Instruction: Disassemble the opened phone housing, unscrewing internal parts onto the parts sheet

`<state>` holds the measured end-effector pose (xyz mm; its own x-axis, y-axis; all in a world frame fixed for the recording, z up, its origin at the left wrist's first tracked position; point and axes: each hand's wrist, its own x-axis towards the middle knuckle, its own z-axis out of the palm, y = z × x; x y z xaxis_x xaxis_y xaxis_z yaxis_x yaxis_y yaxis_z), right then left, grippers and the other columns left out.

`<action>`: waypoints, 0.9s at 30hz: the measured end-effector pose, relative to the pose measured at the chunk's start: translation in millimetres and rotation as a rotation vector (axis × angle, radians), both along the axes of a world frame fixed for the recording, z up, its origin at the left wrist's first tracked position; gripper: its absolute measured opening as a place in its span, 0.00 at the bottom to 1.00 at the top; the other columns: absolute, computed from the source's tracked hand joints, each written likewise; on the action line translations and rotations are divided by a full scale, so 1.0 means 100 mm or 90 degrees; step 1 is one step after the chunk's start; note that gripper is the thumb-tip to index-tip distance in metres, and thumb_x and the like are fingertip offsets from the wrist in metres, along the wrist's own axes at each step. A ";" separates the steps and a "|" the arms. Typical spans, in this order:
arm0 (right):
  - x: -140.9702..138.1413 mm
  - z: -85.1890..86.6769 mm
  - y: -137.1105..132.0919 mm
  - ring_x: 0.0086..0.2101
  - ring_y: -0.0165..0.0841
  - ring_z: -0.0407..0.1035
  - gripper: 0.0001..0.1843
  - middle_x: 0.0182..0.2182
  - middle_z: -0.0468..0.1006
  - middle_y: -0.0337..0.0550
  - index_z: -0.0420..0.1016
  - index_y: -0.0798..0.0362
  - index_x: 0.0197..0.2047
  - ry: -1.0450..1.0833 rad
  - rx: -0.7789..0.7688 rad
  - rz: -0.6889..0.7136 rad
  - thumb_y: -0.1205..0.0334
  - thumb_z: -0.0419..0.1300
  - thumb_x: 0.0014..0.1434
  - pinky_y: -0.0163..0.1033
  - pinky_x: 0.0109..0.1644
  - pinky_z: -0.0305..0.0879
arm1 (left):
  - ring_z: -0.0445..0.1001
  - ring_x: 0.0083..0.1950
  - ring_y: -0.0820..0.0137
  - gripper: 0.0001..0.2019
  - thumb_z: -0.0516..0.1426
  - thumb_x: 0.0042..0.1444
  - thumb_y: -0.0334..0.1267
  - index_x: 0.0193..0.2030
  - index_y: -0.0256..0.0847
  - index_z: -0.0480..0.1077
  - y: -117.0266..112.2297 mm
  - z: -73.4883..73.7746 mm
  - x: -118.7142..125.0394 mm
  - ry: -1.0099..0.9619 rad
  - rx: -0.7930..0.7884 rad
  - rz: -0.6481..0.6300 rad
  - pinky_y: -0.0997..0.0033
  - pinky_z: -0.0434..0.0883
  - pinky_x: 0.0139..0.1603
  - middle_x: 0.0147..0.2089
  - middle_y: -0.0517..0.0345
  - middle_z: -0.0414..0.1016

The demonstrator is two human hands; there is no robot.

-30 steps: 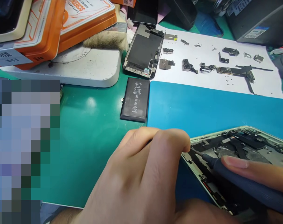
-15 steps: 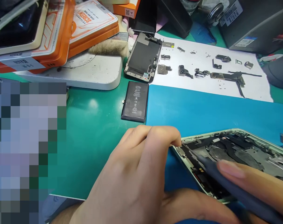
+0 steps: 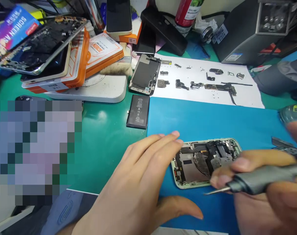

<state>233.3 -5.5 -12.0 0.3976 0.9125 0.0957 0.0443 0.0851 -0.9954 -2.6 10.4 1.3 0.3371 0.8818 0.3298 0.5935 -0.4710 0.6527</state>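
While the left hand (image 3: 138,189) lies spread flat beside the phone (image 3: 202,161) to steady it, the right hand (image 3: 261,186) pinches a screwdriver (image 3: 258,181).

Two bare hands reach in from the bottom edge. The left hand (image 3: 138,189) wears no glove, ring or watch, and no sleeve shows at its wrist. The right hand (image 3: 263,192) is likewise bare, with short, trimmed fingernails and no jewellery or sleeve visible.
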 end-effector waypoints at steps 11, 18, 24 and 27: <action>-0.44 0.25 0.15 0.36 0.30 0.80 0.28 0.37 0.84 0.39 0.80 0.34 0.66 0.125 -0.029 0.034 0.55 0.76 0.64 0.31 0.40 0.83 | 0.89 0.47 0.70 0.15 0.67 0.71 0.27 0.60 0.45 0.85 0.00 0.06 0.09 -0.479 -0.188 -0.069 0.72 0.80 0.53 0.50 0.60 0.92; -0.47 0.24 0.18 0.35 0.31 0.82 0.27 0.37 0.85 0.38 0.79 0.35 0.66 0.150 -0.027 0.064 0.53 0.75 0.65 0.31 0.39 0.83 | 0.89 0.46 0.65 0.12 0.67 0.72 0.32 0.59 0.48 0.87 0.00 0.02 0.08 -0.486 -0.207 -0.067 0.67 0.80 0.50 0.49 0.58 0.92; -0.45 0.22 0.16 0.36 0.32 0.83 0.30 0.38 0.85 0.39 0.77 0.36 0.68 0.157 -0.025 0.073 0.53 0.75 0.65 0.32 0.39 0.85 | 0.89 0.45 0.65 0.12 0.68 0.70 0.30 0.56 0.48 0.87 0.01 0.04 0.09 -0.490 -0.199 -0.057 0.67 0.82 0.49 0.48 0.58 0.92; -0.45 0.23 0.18 0.35 0.33 0.84 0.29 0.37 0.85 0.39 0.77 0.37 0.67 0.158 -0.015 0.082 0.54 0.75 0.65 0.33 0.38 0.85 | 0.89 0.44 0.64 0.14 0.68 0.69 0.28 0.56 0.48 0.87 0.02 0.07 0.09 -0.488 -0.196 -0.060 0.64 0.82 0.48 0.48 0.58 0.92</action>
